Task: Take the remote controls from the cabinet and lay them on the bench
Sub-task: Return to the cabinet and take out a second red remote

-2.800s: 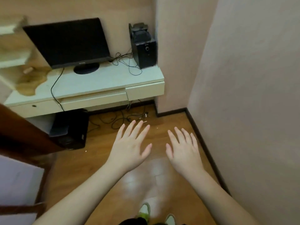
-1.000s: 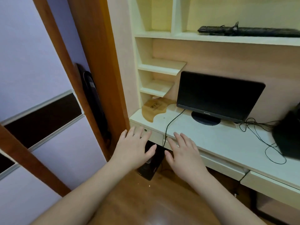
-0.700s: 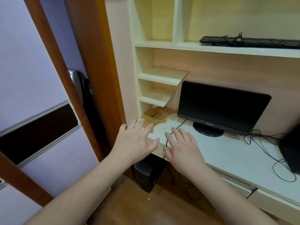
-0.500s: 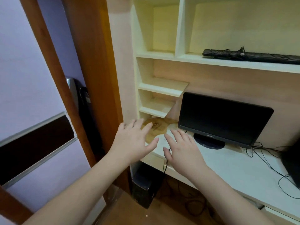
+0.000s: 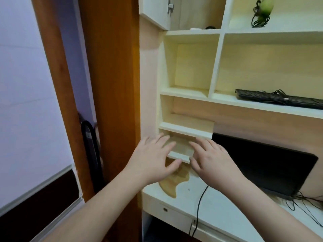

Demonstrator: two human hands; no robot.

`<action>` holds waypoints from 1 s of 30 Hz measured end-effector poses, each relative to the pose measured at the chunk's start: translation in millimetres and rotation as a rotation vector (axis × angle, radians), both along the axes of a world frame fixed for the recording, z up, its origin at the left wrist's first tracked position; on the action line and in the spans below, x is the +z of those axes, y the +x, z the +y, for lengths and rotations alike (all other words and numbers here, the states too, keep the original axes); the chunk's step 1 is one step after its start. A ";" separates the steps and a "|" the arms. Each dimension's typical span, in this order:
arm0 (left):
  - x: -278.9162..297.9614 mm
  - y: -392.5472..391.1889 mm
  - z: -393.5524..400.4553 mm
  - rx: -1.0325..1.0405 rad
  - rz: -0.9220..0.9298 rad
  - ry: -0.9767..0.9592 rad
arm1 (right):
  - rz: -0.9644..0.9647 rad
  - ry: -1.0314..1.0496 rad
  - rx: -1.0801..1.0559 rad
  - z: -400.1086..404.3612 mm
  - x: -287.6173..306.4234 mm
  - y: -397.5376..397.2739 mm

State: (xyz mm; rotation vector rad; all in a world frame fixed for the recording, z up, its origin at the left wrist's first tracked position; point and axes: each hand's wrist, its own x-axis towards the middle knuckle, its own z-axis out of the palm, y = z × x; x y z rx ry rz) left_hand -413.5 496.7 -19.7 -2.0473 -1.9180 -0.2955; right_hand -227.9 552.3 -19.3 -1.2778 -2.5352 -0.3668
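Both hands are out in front with nothing in them: the left hand [image 5: 153, 159] and right hand [image 5: 209, 159] are flat, palms down, fingers spread, hovering in front of the little stepped shelves [image 5: 187, 130] at the left end of the desk unit. Thing is, I can't spot a single remote anywhere in view. The open cubbies look bare, and the only long dark thing up there is a keyboard [image 5: 279, 98] with its cord bunched on top, which at a glance could pass for a remote. So the main risk I see is grabbing the wrong thing, or dragging that cord off the shelf. My guess is the remotes sit behind the cabinet door [image 5: 157, 13] up top, which stands a bit ajar. Reaching up there blind could knock the small stuff on the shelf beside it down onto the monitor [image 5: 262, 165]. No bench in sight either.
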 end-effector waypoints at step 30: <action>174.9 -1.5 210.8 -0.024 0.116 0.094 | 0.100 0.220 0.049 217.7 130.6 3.3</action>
